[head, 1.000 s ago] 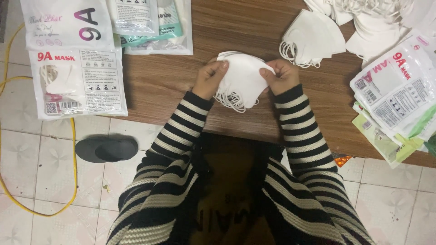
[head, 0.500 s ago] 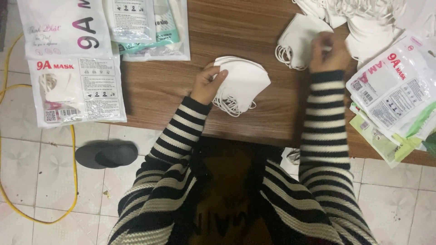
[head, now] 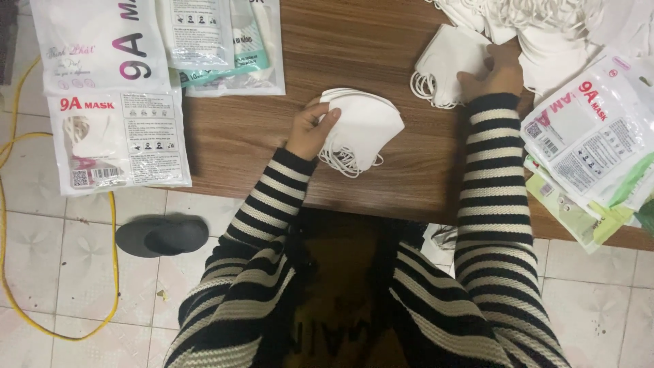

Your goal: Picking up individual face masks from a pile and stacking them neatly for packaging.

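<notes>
While the left hand (head: 310, 129) pinches the white mask stack (head: 361, 129) at centre frame, the right hand (head: 494, 71) grasps a loose mask (head: 446, 65) upper right; edges should be squared.

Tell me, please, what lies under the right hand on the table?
The right hand rests on a small stack of white masks, ear loops showing at its left edge. The part beneath the palm is covered; the count cannot be told.
</notes>
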